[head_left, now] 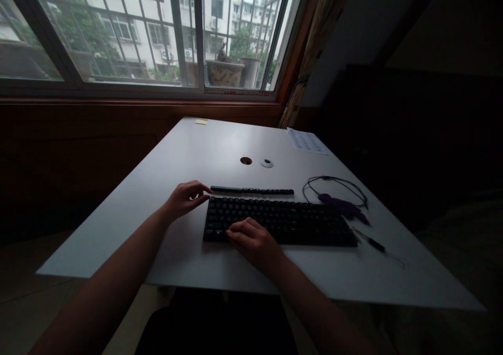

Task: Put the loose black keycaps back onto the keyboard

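A white table (157,171) is seen from its near side, with a black keyboard (283,218) laid flat near the middle, its long side running left to right. A narrow black strip (251,190) bearing a row of keys is placed just beyond the keyboard's far edge, roughly parallel to it and shorter. The left hand (186,197) is held at the far left corner of the keyboard, beside the left end of the strip; its thumb and forefinger are spread apart, and whether either black piece is touched by them cannot be told. The right hand (255,242) is placed over the near left part of the keyboard, with its fingers bent and gathered close together; whether anything small is pinched beneath them cannot be told. At the keyboard's far right, a purple cloth (341,206) is seen, with a dark cable (326,177) looped around its far side. A slender tool with a dark handle (376,244) is set obliquely to the right of the keyboard. Beyond the strip, a round hole (246,161) is cut in the tabletop, and a pale ring (267,165) is placed just to its right. A printed sheet (307,141) is laid at the far right edge, and a yellow slip (201,121) at the far left corner.
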The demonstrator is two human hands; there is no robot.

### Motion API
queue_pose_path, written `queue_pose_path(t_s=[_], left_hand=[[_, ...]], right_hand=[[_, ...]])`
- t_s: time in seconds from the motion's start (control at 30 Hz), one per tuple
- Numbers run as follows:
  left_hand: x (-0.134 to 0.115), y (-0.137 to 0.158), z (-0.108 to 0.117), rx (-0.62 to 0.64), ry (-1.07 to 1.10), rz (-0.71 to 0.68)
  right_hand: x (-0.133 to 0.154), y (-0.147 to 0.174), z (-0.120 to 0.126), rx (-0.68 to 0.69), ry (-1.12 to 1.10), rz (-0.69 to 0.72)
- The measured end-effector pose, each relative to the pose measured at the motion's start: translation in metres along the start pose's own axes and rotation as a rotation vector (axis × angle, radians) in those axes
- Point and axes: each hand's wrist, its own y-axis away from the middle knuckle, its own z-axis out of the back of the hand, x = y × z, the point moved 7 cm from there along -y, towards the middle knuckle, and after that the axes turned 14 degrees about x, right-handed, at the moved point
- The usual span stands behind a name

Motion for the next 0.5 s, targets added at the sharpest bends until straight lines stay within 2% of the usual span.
queue_pose_path(t_s=[0.27,0.5], left_hand=[[-0.0003,-0.0004,-0.0009,0.0,-0.002,-0.008],[0.0009,-0.0002,-0.0012,0.002,-0.006,-0.007]], right_hand=[[-0.0065,0.0037,0.0037,-0.03,-0.13,0.001],[-0.0091,0.007,0.0,-0.067,-0.115,-0.029]])
